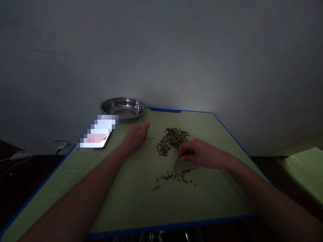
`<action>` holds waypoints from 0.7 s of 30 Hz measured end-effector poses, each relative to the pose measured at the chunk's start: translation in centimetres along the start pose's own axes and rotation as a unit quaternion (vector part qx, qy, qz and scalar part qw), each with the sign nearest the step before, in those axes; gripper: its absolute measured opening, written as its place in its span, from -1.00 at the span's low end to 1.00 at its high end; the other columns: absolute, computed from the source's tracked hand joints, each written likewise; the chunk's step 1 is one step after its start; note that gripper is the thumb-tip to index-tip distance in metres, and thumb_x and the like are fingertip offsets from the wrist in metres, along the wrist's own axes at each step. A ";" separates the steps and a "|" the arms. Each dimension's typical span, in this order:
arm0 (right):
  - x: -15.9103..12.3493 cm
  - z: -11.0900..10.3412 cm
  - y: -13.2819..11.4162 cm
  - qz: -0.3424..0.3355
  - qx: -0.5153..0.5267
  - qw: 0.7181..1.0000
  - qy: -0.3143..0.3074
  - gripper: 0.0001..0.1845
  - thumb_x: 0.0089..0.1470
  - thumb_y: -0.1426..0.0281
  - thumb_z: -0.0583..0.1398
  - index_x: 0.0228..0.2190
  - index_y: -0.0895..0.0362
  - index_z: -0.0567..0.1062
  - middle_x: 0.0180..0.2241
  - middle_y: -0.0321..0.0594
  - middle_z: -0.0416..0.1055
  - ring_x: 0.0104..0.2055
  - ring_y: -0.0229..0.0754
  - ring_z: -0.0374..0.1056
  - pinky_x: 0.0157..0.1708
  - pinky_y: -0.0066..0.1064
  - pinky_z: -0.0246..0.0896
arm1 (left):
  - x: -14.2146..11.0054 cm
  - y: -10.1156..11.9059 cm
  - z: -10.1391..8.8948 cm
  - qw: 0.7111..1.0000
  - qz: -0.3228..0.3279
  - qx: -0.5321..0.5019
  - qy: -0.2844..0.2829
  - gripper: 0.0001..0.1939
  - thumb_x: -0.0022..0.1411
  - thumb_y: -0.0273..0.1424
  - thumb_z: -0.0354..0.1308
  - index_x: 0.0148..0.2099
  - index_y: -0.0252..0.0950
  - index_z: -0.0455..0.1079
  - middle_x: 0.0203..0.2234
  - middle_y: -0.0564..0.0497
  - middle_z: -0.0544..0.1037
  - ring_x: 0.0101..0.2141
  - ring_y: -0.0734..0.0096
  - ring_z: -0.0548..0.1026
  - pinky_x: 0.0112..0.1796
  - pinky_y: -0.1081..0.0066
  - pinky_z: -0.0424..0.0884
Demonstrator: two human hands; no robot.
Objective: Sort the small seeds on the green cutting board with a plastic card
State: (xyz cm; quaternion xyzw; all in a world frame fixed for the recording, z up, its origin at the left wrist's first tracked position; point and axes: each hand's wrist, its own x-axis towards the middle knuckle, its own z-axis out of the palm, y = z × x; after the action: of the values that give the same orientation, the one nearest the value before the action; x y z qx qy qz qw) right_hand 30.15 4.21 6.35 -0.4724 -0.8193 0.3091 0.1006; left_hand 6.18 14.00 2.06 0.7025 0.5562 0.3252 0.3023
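Observation:
My right hand (195, 153) is closed on a clear, round-edged plastic piece (179, 164), which looks like a lid or shallow dish and is partly hidden by the fingers. Under and around that hand lie small dark beans or seeds. Most form a loose heap (174, 136) just beyond my fingers. A thinner scatter (176, 175) lies on the near side of the clear piece. To the left of the heap, my left hand (136, 135) rests on the table with its fingers curled and its thumb pointing forward. I see nothing in it, though its palm side is hidden.
A steel basin (123, 108) stands at the table's back left, against the wall. In front of it lies a lit phone (98, 134), its screen blurred out. The pale green table (141, 205) has a blue edge. Another green surface (306, 171) is at far right.

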 end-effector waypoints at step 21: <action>-9.3 0.2 4.1 0.163 0.103 0.974 0.116 -0.90 0.10 0.32 0.17 -0.36 0.10 0.40 -0.48 -0.31 0.38 -0.43 -0.24 0.29 -0.45 -0.39 0.17 | 0.0 0.5 -0.2 1.000 -0.006 0.006 -0.002 -0.41 0.17 -0.04 -0.13 -0.81 -0.20 0.08 -0.88 0.11 0.14 -0.73 0.45 0.19 -0.53 0.37 0.17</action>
State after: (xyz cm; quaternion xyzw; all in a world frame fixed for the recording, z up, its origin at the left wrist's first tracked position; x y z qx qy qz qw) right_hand 37.99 -2.14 4.91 -0.6194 -0.6777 0.3472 0.1911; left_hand 6.28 13.93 2.54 0.7014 0.5620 0.3186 0.3010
